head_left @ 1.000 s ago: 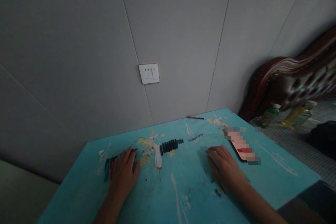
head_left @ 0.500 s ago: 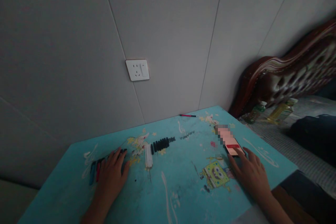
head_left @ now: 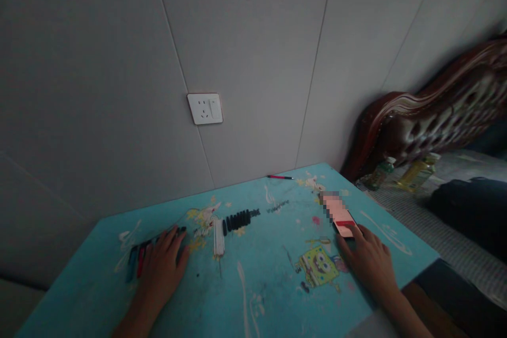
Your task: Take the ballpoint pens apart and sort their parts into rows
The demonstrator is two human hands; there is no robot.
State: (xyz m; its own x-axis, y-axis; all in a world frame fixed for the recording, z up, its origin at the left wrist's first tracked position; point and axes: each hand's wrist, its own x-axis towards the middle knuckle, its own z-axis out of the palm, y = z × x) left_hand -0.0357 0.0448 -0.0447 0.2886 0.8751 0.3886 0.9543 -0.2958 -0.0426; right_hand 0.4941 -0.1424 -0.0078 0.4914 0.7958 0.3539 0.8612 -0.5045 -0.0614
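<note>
My left hand (head_left: 160, 266) lies open, palm down, over a row of dark, blue and red pen barrels (head_left: 139, 260) and hides part of it. To its right are a bundle of thin white pen refills (head_left: 218, 237) and a row of short black grips or caps (head_left: 236, 220). Beyond those sit small dark coiled pieces (head_left: 254, 212) and a line of small springs (head_left: 278, 206). My right hand (head_left: 370, 259) has its fingers stretched out, with a finger on the lower screen of a phone (head_left: 336, 214) lying on the table.
The turquoise cartoon-printed table (head_left: 198, 306) stands against a grey wall with a socket (head_left: 205, 109). A red and black pen (head_left: 280, 177) lies by the back edge. On the bed at right, bottles (head_left: 418, 173) stand before a brown headboard (head_left: 420, 116).
The view has shifted slightly, so everything sits a little further left and lower. Both hands keep nearly the same places, the left on the barrels, the right at the phone.
</note>
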